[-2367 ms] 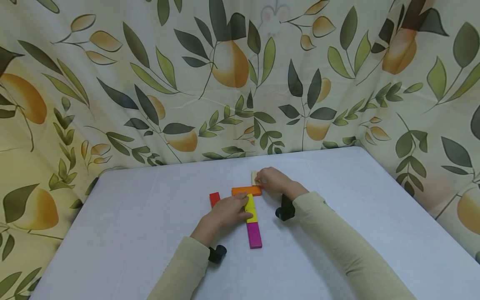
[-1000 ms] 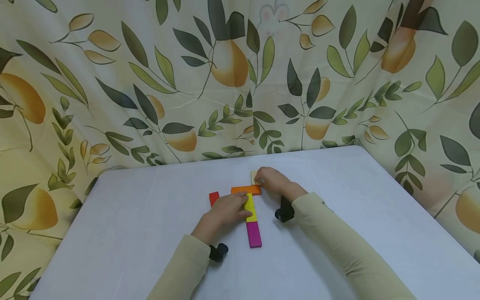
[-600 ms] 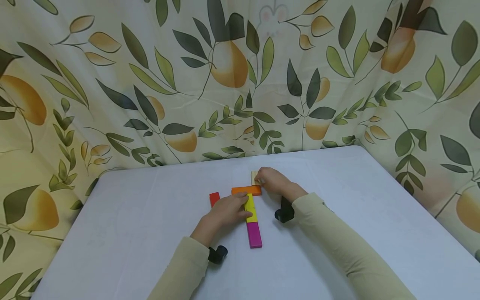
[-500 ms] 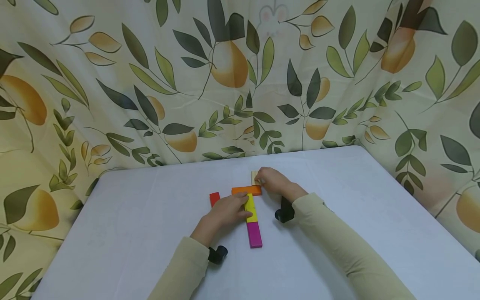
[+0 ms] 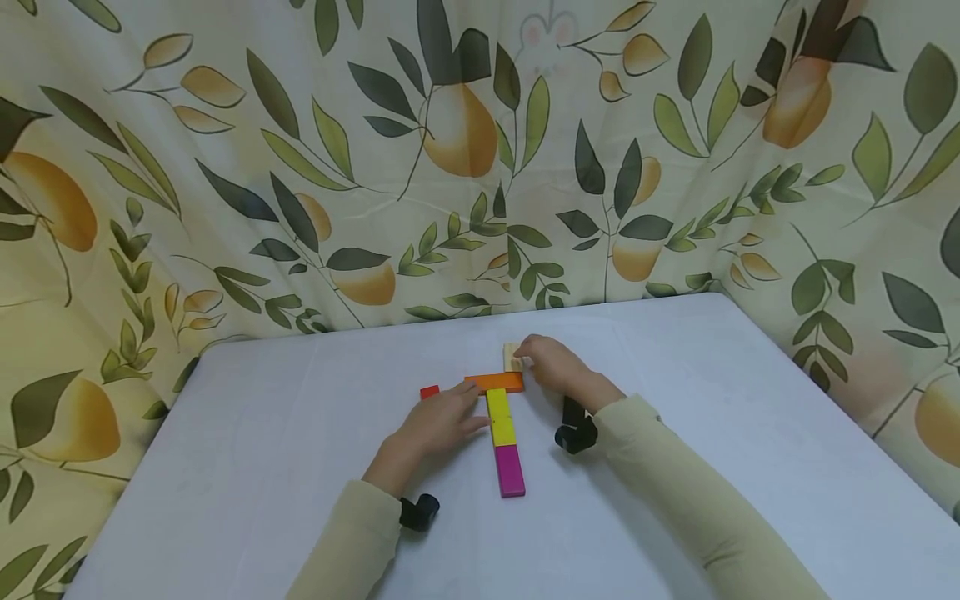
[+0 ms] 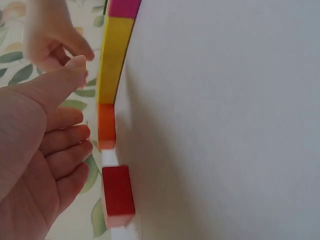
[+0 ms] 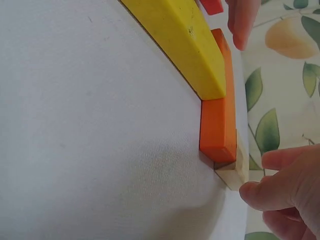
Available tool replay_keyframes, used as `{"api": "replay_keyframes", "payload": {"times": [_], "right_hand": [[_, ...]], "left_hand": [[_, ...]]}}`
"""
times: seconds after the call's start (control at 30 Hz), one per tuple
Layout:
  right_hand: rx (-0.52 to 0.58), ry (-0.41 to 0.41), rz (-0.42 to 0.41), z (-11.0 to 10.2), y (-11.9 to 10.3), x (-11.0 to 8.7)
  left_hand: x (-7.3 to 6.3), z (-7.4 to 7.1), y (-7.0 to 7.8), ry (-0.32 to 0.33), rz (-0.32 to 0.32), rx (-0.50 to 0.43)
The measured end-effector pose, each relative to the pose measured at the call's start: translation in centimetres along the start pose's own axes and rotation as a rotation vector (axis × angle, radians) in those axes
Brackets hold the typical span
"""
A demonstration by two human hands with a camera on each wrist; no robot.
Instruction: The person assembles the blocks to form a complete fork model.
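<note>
On the white tabletop a row of toy blocks runs away from me: a magenta block (image 5: pixel 510 471), then a yellow one (image 5: pixel 501 417), ending against a crosswise orange block (image 5: pixel 498 382). A plain wooden block (image 7: pixel 230 176) sits behind the orange one's right end. My right hand (image 5: pixel 557 367) is beside it, thumb and fingers spread, the thumb at or very near its edge. My left hand (image 5: pixel 435 425) hovers left of the yellow block, fingers relaxed and holding nothing. It partly hides a red block (image 6: pixel 118 190), which lies apart on the left.
The white-covered table (image 5: pixel 262 467) ends at a patterned curtain (image 5: pixel 465 233) behind and at the sides. Small black wrist cameras (image 5: pixel 420 512) hang under both sleeves, close above the tabletop.
My left hand has let go of the yellow block and drawn back left, covering more of the red block. The right hand has loosened from the wooden block and shifted slightly right. The blocks stay put.
</note>
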State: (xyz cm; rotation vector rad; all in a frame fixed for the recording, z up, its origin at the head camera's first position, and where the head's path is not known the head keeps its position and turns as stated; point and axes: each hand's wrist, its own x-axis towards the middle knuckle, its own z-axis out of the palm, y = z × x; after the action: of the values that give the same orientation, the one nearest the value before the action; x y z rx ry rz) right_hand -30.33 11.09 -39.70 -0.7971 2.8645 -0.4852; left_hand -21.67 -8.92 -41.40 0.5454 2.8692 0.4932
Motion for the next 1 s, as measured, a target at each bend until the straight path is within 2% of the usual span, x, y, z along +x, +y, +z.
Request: {"api": "replay_keyframes", "payload": {"times": [0.17, 0.37, 0.63, 0.87, 1.0], "right_hand": [[0.011, 0.005, 0.004, 0.0, -0.2, -0.5], [0.015, 0.001, -0.019, 0.3, -0.7, -1.3], [0.046, 0.015, -0.058, 0.8, -2.1, -2.2], [0.058, -0.008, -0.050, 1.1, -3.1, -2.6], [0.076, -0.009, -0.083, 1.2, -3.6, -2.9]], "left_hand": [[-0.8, -0.5, -0.9, 0.019, -0.010, 0.017], [-1.7, -1.3, -2.3, 0.049, -0.056, -0.024], [-2.3, -1.3, -4.0, 0.042, -0.119, -0.016], [-2.5, -1.6, -4.5, 0.038, -0.117, -0.004], [-2.8, -1.7, -4.7, 0.038, -0.123, -0.003]]}}
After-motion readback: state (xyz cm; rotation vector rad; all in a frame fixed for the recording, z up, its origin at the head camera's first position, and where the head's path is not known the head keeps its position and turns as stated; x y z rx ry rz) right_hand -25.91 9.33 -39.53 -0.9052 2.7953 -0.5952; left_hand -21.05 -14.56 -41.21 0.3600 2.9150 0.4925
